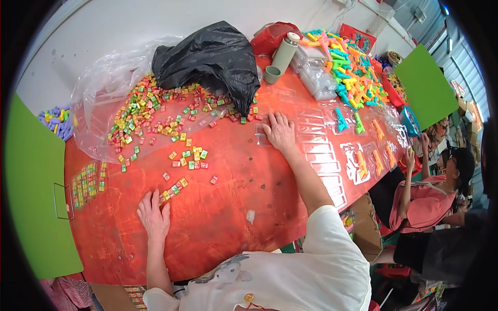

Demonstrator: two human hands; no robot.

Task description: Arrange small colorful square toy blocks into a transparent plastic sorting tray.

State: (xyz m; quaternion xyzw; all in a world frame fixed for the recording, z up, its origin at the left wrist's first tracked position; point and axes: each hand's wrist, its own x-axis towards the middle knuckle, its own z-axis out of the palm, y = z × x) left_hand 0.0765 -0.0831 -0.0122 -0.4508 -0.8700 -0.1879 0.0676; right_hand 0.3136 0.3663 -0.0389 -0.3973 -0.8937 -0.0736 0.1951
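My left hand [154,216] rests on the red table, its fingers apart. Its fingertips are at the near end of a short row of small wrapped candies [175,191], yellow, red and green. Farther to the right, my right hand [280,133] lies palm down with spread fingers. Beside its thumb is a small clear plastic tray [261,136], partly hidden by the hand. Loose candies [190,156] lie between the two hands and a bigger heap [137,109] on clear plastic sheeting. At the left stand more candies in neat rows [85,185].
A black plastic bag [207,54] covers part of the heap. A thermos [286,52] and its cup [272,74] stand at the back. To the right are clear trays [321,155] and a pile of colourful toy guns [355,67]. Another person [430,199] sits at the right edge.
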